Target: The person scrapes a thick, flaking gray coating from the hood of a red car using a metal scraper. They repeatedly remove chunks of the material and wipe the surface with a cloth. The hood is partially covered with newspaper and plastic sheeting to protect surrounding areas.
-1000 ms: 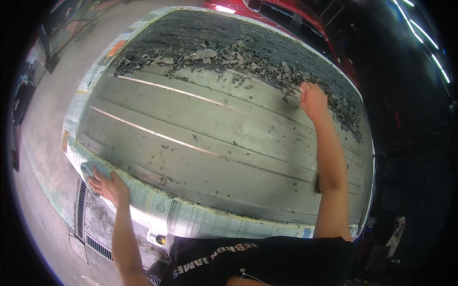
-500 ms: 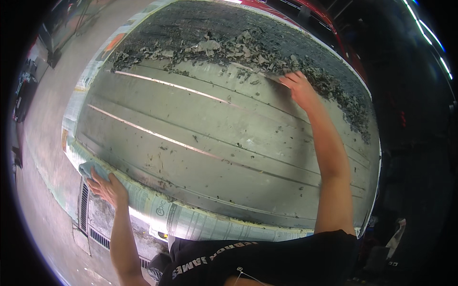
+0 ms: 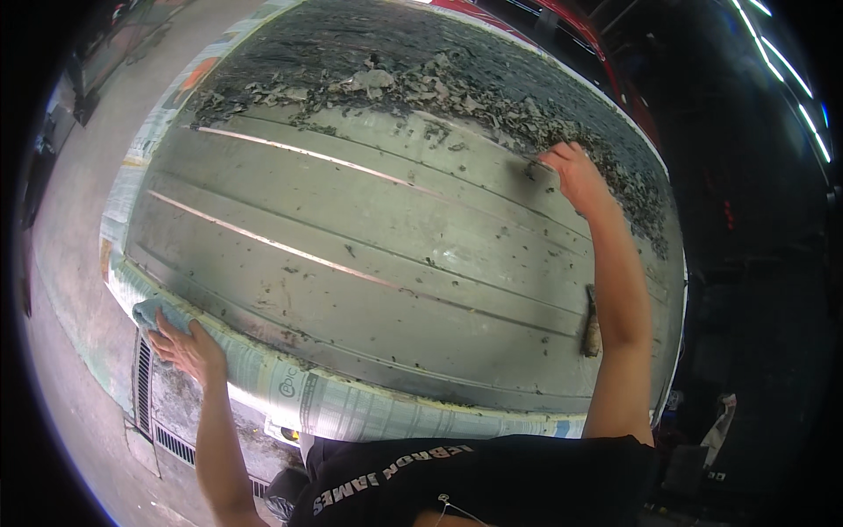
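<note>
A wide grey-green ribbed panel (image 3: 421, 228), like a vehicle roof, fills the middle of the view. Across its far part lies wrinkled dark coating (image 3: 334, 44), with a ridge of loose grey flakes (image 3: 448, 92) along its near edge. Over the right end of that ridge my right hand (image 3: 580, 178) is pinched closed; a small dark piece (image 3: 531, 169) shows at its fingertips, too small to name. My left hand (image 3: 189, 350) lies with fingers apart on a folded blue-grey cloth (image 3: 151, 311) at the panel's near left corner. Beside my right forearm rests a scraper-like tool (image 3: 593, 327).
Printed masking paper (image 3: 342, 406) wraps the panel's near and left edges. Small crumbs dot the bare metal. A floor drain grate (image 3: 174, 445) runs below my left arm. Something red and shiny (image 3: 575, 25) stands beyond the far edge.
My right hand has moved a little right and nearer, off the flake ridge. The tool beside my right forearm has come into sight. My left hand stays on the cloth.
</note>
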`<state>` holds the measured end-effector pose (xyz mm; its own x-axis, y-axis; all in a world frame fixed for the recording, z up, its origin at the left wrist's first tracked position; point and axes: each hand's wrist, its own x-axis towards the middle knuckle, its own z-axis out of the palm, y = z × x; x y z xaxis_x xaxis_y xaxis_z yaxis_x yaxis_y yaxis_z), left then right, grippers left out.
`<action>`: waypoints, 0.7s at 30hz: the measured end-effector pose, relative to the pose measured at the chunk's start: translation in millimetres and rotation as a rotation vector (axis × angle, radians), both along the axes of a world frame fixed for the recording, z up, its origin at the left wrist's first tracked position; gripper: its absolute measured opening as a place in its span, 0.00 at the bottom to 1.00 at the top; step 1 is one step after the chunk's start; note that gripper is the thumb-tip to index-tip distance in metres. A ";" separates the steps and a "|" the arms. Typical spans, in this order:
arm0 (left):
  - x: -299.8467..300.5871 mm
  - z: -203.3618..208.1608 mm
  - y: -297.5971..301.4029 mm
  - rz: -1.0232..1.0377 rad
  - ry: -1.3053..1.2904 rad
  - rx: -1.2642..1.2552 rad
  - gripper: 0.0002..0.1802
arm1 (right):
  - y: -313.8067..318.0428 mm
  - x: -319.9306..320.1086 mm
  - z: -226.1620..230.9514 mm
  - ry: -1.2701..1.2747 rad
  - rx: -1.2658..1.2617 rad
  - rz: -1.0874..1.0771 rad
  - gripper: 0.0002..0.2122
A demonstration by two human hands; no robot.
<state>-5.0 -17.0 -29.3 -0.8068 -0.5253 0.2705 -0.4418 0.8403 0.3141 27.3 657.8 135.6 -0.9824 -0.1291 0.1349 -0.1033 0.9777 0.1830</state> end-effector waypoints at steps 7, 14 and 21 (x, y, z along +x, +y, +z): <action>-2.8 0.6 -2.6 0.019 -0.010 0.007 0.39 | -15.5 -23.8 -35.0 0.093 -0.014 0.154 0.21; -1.1 -3.5 -5.9 -0.006 0.023 0.001 0.39 | -49.5 -88.4 -28.7 0.210 -0.045 0.100 0.20; 1.2 -1.5 -3.5 0.000 0.015 0.011 0.39 | -46.6 1.6 -18.2 0.060 0.106 -0.007 0.22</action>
